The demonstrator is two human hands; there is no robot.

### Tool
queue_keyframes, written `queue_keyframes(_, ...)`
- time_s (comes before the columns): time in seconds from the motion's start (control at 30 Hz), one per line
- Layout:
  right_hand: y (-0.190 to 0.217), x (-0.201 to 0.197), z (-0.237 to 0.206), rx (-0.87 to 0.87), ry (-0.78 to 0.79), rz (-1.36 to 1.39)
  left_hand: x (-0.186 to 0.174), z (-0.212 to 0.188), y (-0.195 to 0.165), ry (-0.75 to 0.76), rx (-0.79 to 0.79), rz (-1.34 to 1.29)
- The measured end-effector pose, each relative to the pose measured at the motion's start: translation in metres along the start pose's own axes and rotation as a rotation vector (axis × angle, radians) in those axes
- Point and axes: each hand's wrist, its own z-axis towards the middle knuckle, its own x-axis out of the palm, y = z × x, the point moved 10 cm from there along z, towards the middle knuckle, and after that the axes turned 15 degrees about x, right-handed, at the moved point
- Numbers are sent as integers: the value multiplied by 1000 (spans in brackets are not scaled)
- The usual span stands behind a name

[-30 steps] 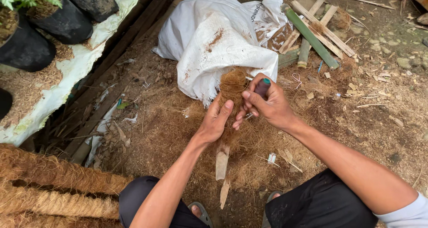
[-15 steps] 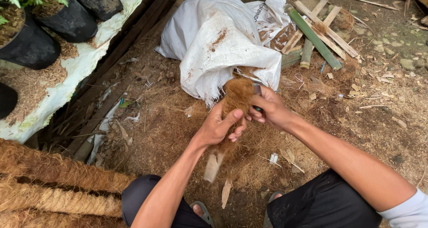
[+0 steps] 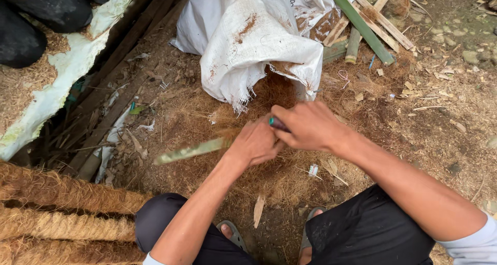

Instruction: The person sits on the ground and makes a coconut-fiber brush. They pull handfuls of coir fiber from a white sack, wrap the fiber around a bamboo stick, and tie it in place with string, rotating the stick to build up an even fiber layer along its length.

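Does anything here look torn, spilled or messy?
Yes. The white sack has a frayed, ragged mouth, and brown fibre spills from it onto the ground. Split sticks lie scattered behind it.

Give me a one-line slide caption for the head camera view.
Squatting person's left hand grips a green bamboo strip while the right hand holds a dark-handled tool over coconut fibre beside a white sack.

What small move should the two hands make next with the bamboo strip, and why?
Probably draw the bamboo strip a little further through. The left hand closes around its near end, the right hand presses beside it on a dark handle with a green tip, and the strip looks blurred. Loose brown fibre lies just behind, at the mouth of the white sack.
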Motion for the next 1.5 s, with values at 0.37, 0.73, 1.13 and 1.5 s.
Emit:
queue_keyframes(0.37,12,-20,-26,-510,-303,478,-56,-14,17,-553,251,-808)
queue_keyframes(0.73,2,-7,-24,-734,-385,440,-77,-24,37,-784,305,-1156)
queue_keyframes(1.13,-20,27,25,-226,-35,761,-63,-18,16,-656,427,-1226)
queue_keyframes(1.5,-51,-4,21,18,-204,1016,-43,-9,31,-676,222,-1277)
